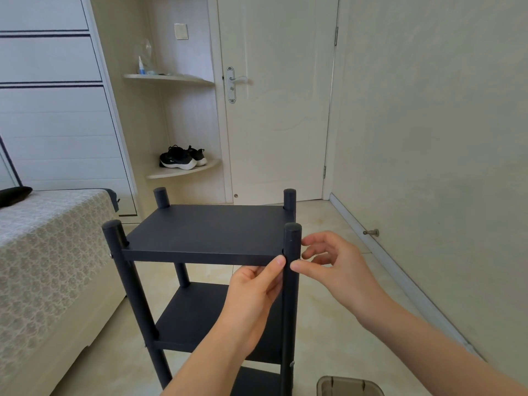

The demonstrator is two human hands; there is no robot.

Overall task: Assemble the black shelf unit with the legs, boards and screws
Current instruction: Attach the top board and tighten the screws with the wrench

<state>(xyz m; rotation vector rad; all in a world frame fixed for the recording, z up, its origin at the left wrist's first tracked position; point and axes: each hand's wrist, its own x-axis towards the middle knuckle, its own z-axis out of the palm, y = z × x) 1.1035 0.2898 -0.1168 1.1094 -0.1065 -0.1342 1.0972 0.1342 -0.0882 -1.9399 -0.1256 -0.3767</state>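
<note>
The black shelf unit stands upright on the floor with its top board (208,230) fitted between several round legs; lower boards (200,315) sit beneath. My left hand (254,298) grips the near right leg (292,295) just under the top board, thumb against the board's front corner. My right hand (334,267) is at the outer side of that same leg, thumb and fingers curled at the joint; whether they pinch a screw is hidden. A small screw head (292,364) shows lower on this leg.
A bed (48,252) with a patterned cover stands close on the left. A white door (280,95) and corner shelves with black shoes (183,157) are behind. The wall (443,138) runs along the right. A translucent brown container (350,386) sits on the floor.
</note>
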